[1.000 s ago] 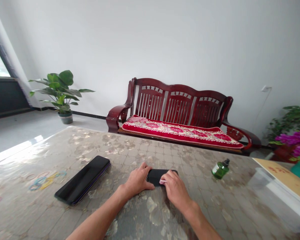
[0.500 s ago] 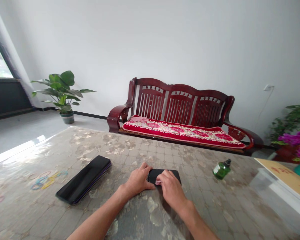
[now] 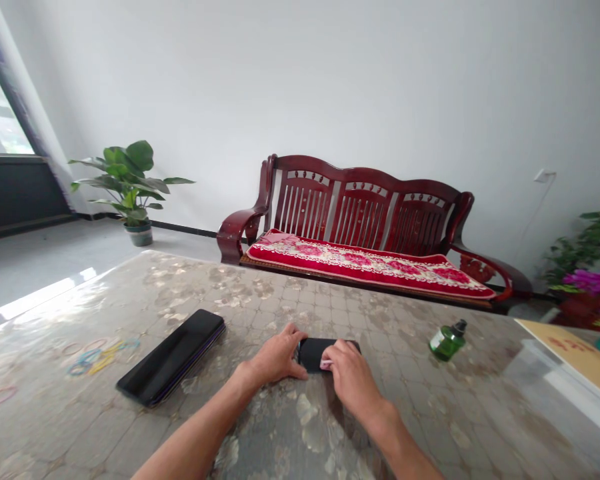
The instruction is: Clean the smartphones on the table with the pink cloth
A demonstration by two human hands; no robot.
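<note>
A black smartphone (image 3: 312,355) lies flat on the patterned tablecloth in front of me. My left hand (image 3: 281,355) grips its left end, thumb at the near edge and fingers at the far edge. Over the right part of the phone, my right hand (image 3: 347,368) is closed on a small pink piece, perhaps a cloth or pad (image 3: 325,365), pressed against the screen. Most of that pink piece is hidden by my fingers. Farther left lies a stack of larger dark phones or tablets (image 3: 173,357), with a black screen on top.
Several coloured rubber bands (image 3: 97,357) lie at the left of the table (image 3: 260,300). To the right stand a green pump bottle (image 3: 447,341) and a clear plastic box (image 3: 545,383) with a tan card (image 3: 575,350) on it. A wooden bench (image 3: 355,200) stands beyond the table.
My right hand has slid a little to the right along the phone with the pink piece. My left hand keeps its hold. The whole view has shifted slightly.
</note>
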